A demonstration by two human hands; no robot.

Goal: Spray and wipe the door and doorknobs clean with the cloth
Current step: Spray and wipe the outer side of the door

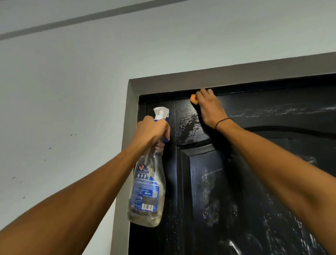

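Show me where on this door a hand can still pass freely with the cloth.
Free: the top rail of the door right of the right hand, and the raised panel between both forearms. Crowded: the top-left strip by the grey frame, where the left hand holds the spray bottle beside the orange cloth.

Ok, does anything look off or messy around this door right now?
Nothing is damaged or askew. The glossy black wooden door carries whitish streaks and smears, apparently unwiped spray, across its upper rail and raised panel. A few small dark specks dot the pale grey wall left of the grey door frame.
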